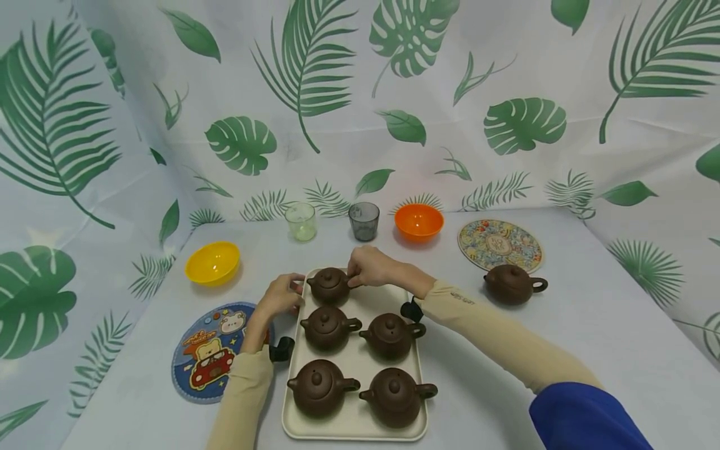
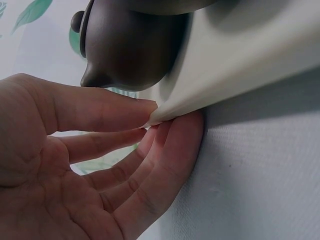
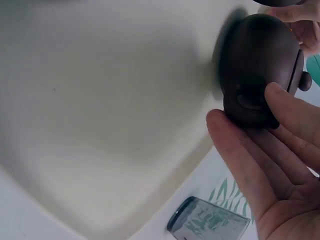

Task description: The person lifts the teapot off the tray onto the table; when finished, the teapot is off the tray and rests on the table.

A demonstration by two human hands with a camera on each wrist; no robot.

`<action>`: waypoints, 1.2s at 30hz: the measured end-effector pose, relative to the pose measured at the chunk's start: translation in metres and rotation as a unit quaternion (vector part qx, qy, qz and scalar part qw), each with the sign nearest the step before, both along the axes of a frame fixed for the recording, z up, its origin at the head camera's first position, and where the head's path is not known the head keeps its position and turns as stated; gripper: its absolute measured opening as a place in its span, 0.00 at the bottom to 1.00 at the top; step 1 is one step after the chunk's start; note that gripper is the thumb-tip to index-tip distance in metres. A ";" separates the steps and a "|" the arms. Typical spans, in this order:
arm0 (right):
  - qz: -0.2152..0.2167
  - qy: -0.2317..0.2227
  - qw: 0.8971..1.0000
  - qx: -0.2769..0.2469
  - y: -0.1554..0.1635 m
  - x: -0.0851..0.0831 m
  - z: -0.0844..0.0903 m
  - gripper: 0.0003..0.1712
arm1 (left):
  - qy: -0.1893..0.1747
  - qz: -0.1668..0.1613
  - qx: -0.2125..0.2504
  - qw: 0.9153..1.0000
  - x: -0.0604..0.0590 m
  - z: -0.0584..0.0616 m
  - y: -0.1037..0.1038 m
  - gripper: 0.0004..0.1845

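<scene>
A cream tray (image 1: 360,427) carries several dark brown teapots, each with a knobbed lid. My left hand (image 1: 280,296) is at the tray's far left edge; in the left wrist view its thumb (image 2: 110,109) lies over the rim and its fingers curl beneath. At the far left corner of the tray sits one teapot (image 1: 328,286), its spout toward the left. My right hand (image 1: 371,265) pinches that teapot's handle between thumb and fingers. Nearer on the tray are another teapot (image 1: 324,328) on the left and two on the right, one of them (image 1: 390,337) in the middle row.
Another brown teapot (image 1: 509,285) stands on the table at right, by a round floral mat (image 1: 500,245). Behind the tray are a greenish glass (image 1: 301,222), a grey glass (image 1: 364,221) and an orange bowl (image 1: 419,223). A yellow bowl (image 1: 213,264) and a blue cartoon mat (image 1: 194,381) are at left.
</scene>
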State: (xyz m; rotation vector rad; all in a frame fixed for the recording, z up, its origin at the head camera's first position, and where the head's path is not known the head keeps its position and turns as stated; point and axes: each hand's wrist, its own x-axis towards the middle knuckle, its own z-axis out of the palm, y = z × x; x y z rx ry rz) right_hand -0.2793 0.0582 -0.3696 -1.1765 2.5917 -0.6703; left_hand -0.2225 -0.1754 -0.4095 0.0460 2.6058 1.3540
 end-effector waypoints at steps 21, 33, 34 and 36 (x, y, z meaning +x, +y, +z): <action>-0.039 -0.039 0.994 -0.097 0.097 0.000 0.015 0.06 | 0.003 0.001 -0.006 1.000 -0.002 0.001 0.001 0.33; -0.104 -0.070 0.988 -0.088 0.180 0.001 0.002 0.07 | -0.007 0.005 -0.005 1.000 0.001 0.000 0.000 0.33; -0.108 -0.071 0.988 -0.087 0.184 0.001 0.001 0.07 | -0.008 0.006 -0.004 1.000 0.001 0.000 0.000 0.33; -0.115 -0.062 0.988 -0.083 0.190 0.001 0.000 0.07 | -0.010 0.007 0.000 1.000 0.002 0.001 0.000 0.33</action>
